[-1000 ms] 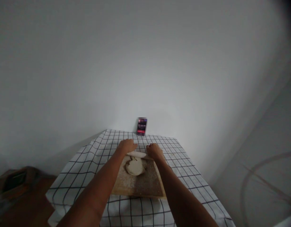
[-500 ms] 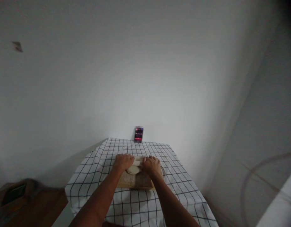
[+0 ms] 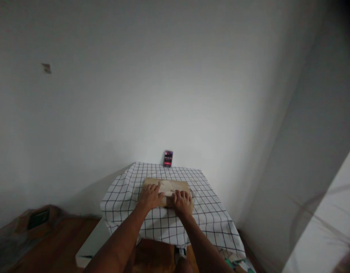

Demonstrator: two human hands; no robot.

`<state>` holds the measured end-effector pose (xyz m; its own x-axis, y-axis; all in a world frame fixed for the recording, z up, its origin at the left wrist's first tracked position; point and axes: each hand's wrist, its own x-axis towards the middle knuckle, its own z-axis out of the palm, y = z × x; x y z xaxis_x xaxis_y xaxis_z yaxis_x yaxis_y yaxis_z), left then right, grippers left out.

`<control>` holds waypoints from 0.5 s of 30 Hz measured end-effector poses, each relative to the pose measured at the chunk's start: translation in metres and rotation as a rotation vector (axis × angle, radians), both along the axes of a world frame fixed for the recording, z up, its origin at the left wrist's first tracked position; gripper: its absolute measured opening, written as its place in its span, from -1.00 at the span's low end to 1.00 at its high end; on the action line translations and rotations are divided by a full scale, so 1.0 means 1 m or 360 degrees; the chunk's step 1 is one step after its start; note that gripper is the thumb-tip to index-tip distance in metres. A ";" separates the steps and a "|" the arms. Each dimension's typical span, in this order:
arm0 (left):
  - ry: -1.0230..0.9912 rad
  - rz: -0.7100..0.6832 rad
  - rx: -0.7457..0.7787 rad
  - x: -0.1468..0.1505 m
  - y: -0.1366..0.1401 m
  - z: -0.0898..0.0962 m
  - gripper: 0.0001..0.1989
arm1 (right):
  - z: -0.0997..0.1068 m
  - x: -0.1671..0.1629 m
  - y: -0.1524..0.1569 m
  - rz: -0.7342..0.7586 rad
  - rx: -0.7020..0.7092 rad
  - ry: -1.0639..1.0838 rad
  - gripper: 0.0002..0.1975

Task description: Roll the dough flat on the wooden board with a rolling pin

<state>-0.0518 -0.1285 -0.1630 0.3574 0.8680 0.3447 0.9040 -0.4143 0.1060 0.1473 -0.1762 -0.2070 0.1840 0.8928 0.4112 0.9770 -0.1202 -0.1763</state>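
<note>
Your left hand (image 3: 149, 195) is palm down, fingers spread wide across one end of the pale, cylindrical rolling pin (image 3: 168, 193). Your right hand (image 3: 182, 203) lies over the other end, fingers bent; whether they close around it cannot be told. The flattened dough (image 3: 165, 185), soft and off-white, sits on the flat wooden board (image 3: 184, 185), visible just beyond the pin. The board's near edge lies close to the table's front edge, where the checked cloth (image 3: 211, 212) drapes downward. Cloth-covered surface extends left, right and beyond the board, toward the smooth wall (image 3: 175, 94).
</note>
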 end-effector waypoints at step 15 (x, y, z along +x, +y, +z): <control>0.0020 0.0020 -0.0082 0.002 0.009 0.007 -0.45 | 0.026 0.004 0.010 0.0105 -0.0154 -0.0114 -0.56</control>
<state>-0.0495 -0.1191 -0.1560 0.3504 0.8890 0.2949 0.9104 -0.3972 0.1155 0.1510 -0.1661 -0.1810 0.0967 0.9380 0.3328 0.9930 -0.0682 -0.0962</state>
